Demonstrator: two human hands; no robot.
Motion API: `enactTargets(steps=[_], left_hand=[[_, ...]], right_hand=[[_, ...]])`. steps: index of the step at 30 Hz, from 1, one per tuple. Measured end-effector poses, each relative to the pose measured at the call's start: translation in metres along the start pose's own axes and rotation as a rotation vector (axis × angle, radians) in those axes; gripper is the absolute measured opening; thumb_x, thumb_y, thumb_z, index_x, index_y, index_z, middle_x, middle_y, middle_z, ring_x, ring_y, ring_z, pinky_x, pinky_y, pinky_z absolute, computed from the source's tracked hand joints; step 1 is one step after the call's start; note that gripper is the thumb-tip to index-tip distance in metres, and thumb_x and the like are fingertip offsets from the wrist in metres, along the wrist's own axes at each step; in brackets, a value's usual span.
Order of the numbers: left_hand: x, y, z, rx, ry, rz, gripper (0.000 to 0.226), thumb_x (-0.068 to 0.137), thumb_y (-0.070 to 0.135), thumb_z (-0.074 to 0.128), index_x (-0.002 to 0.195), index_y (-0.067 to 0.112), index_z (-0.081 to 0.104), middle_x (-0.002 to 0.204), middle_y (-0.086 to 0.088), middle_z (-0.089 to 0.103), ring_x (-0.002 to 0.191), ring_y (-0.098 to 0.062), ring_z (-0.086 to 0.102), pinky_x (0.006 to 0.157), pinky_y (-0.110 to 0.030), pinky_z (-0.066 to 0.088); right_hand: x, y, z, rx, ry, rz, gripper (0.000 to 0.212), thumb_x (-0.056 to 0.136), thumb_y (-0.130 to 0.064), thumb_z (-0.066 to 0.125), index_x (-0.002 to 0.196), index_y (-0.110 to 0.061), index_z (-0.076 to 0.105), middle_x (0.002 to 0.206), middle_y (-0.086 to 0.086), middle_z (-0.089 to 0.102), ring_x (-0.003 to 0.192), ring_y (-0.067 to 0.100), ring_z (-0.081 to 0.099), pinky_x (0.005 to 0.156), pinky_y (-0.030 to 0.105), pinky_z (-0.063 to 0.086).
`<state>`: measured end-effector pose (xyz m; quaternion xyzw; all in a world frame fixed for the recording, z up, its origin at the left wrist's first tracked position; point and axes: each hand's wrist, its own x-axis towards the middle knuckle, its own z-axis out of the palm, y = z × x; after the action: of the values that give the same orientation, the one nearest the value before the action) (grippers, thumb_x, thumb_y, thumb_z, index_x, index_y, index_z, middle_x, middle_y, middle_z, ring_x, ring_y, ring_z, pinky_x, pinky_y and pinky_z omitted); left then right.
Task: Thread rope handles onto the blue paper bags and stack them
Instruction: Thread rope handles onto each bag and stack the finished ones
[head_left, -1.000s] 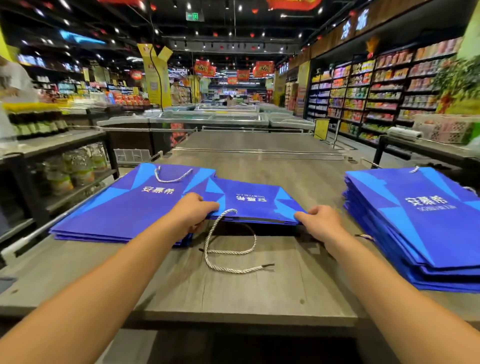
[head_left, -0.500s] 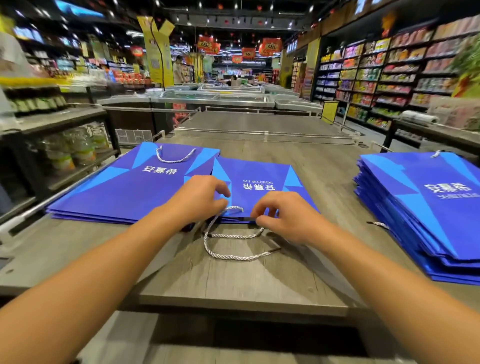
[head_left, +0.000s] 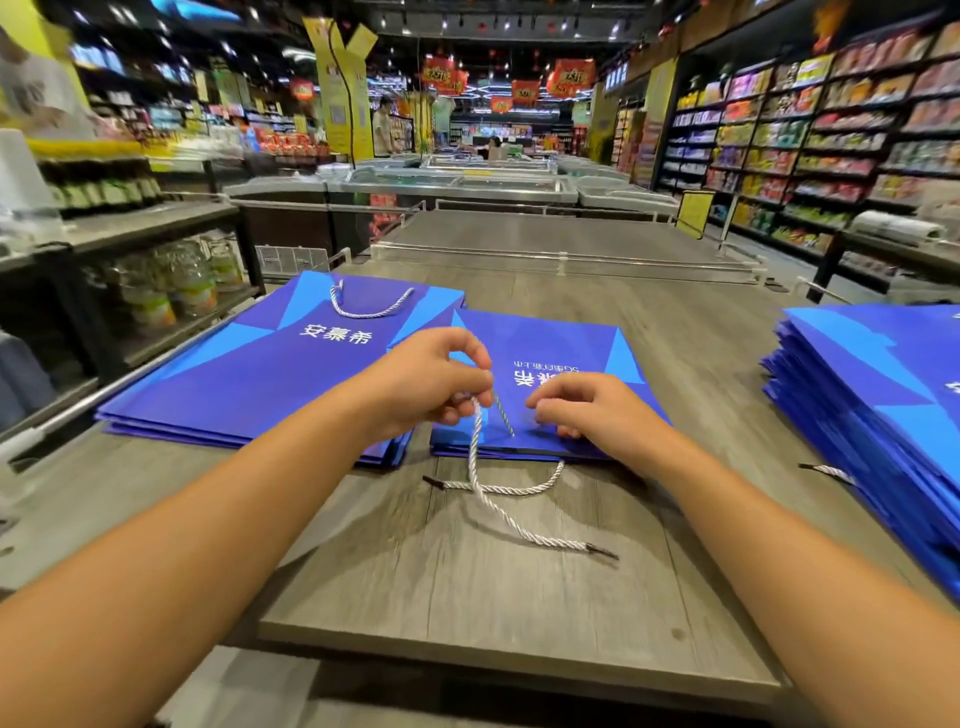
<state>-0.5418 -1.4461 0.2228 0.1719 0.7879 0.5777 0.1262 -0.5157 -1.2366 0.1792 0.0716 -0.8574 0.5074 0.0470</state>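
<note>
Threading step. The bag (head_left: 540, 364) lies flat on the table (head_left: 467, 597), right of the finished stack (head_left: 249, 379). Left hand (head_left: 426, 384) pinches the rope (head_left: 498, 504); right hand (head_left: 587, 405), fingers curled, steadies the bag's near edge. Keep the edge pinned; feed the tip straight.

White characters 安慕希 are printed on the left bag stack (head_left: 291, 364).

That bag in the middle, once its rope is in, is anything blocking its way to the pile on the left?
Nothing visible does. The middle bag lies right beside the left pile on the table; only the white rope trails off its near edge.
</note>
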Motion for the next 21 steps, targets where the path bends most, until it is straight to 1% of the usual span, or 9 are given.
enactTargets(steps=[2,4,6,8,11,13,15,18,21], left_hand=[[0.009,0.003,0.007,-0.162,-0.006,-0.041,0.014,0.091,0.0,0.061,0.09,0.013,0.056,0.074,-0.01,0.067,0.048,-0.012,0.052,0.043,-0.019,0.039],[0.02,0.005,0.013,-0.266,-0.002,-0.05,0.016,0.09,-0.002,0.062,0.087,0.013,0.058,0.075,-0.009,0.067,0.05,-0.011,0.057,0.044,-0.017,0.044],[0.03,0.003,0.02,-0.33,0.011,-0.06,0.017,0.088,-0.006,0.062,0.087,0.011,0.058,0.075,-0.01,0.066,0.053,-0.013,0.061,0.049,-0.019,0.051],[0.037,-0.003,0.024,-0.363,0.034,-0.069,0.018,0.087,-0.009,0.062,0.088,0.009,0.058,0.075,-0.013,0.065,0.054,-0.016,0.063,0.053,-0.022,0.054],[0.043,-0.014,0.027,-0.378,0.081,-0.068,0.018,0.085,-0.011,0.063,0.088,0.006,0.058,0.074,-0.016,0.062,0.053,-0.018,0.064,0.053,-0.023,0.055],[0.045,-0.019,0.027,-0.361,0.121,-0.053,0.018,0.084,-0.012,0.064,0.088,0.004,0.058,0.072,-0.016,0.061,0.052,-0.018,0.064,0.054,-0.023,0.056],[0.047,-0.023,0.027,-0.317,0.149,-0.031,0.017,0.084,-0.012,0.065,0.088,0.004,0.058,0.071,-0.016,0.062,0.053,-0.019,0.065,0.054,-0.023,0.057],[0.046,-0.026,0.028,-0.282,0.134,-0.023,0.017,0.084,-0.012,0.063,0.09,0.003,0.058,0.076,-0.018,0.063,0.054,-0.019,0.066,0.055,-0.024,0.057],[0.046,-0.028,0.031,-0.216,0.104,-0.023,0.017,0.084,-0.012,0.064,0.09,0.003,0.059,0.081,-0.02,0.063,0.058,-0.022,0.067,0.061,-0.026,0.059]], right_hand=[[-0.003,0.0,-0.003,0.043,0.008,-0.021,0.01,0.091,-0.01,0.064,0.085,-0.006,0.071,0.066,-0.008,0.062,0.059,0.006,0.05,0.06,0.016,0.042],[-0.006,-0.003,-0.004,0.032,-0.004,-0.041,0.015,0.092,-0.011,0.063,0.081,-0.008,0.073,0.06,-0.009,0.059,0.054,0.004,0.046,0.057,0.014,0.038],[-0.009,-0.004,-0.004,-0.002,-0.024,-0.042,0.017,0.092,-0.016,0.064,0.079,-0.011,0.074,0.058,-0.008,0.056,0.053,0.005,0.044,0.055,0.014,0.037],[-0.008,-0.004,-0.003,-0.072,-0.042,-0.029,0.018,0.089,-0.024,0.068,0.078,-0.011,0.073,0.06,-0.005,0.053,0.057,0.009,0.043,0.058,0.02,0.036],[-0.004,0.0,-0.001,-0.163,0.008,-0.056,0.015,0.083,-0.023,0.074,0.073,-0.014,0.068,0.062,-0.004,0.055,0.057,0.009,0.045,0.061,0.025,0.039],[-0.001,0.0,-0.002,-0.202,0.11,-0.098,0.017,0.079,-0.019,0.075,0.069,-0.019,0.063,0.06,-0.008,0.056,0.054,0.006,0.046,0.059,0.021,0.04],[-0.003,-0.001,-0.004,-0.306,0.175,-0.121,0.02,0.076,-0.026,0.077,0.066,-0.02,0.061,0.058,-0.01,0.056,0.052,0.003,0.045,0.055,0.016,0.038],[-0.009,-0.004,-0.004,-0.467,0.037,-0.039,0.027,0.07,-0.042,0.078,0.07,-0.02,0.063,0.062,-0.008,0.058,0.053,0.003,0.046,0.054,0.018,0.039],[-0.011,-0.007,-0.001,-0.546,-0.022,-0.02,0.024,0.068,-0.039,0.078,0.071,-0.022,0.062,0.064,-0.004,0.057,0.056,0.005,0.046,0.057,0.024,0.042]])
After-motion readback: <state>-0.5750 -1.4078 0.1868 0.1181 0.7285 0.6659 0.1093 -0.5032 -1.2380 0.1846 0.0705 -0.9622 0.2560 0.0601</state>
